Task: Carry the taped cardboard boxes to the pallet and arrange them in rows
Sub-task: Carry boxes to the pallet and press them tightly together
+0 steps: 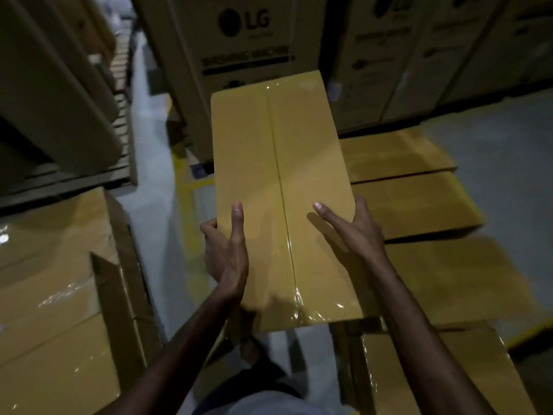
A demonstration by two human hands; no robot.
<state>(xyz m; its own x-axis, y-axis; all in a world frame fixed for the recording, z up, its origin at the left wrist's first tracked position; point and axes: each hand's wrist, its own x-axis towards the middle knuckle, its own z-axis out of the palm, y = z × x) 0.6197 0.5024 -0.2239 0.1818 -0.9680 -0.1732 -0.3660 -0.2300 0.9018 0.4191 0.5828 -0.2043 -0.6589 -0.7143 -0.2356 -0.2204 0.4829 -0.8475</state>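
While tall printed brown cartons (239, 40) are standing behind it on the pale grey floor (149, 211), the long tan taped cardboard box (278, 163) is being held aloft, left hand (226, 253) and right hand (356, 232) clasping its near edges; similar flat tan boxes (419, 202) are lying to its right.

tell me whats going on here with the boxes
A person holds a taped box with both hands, the left hand gripping its left edge and the right hand its right edge. It is held in the air. A row of similar boxes lies to the right, with tall LG cartons behind.
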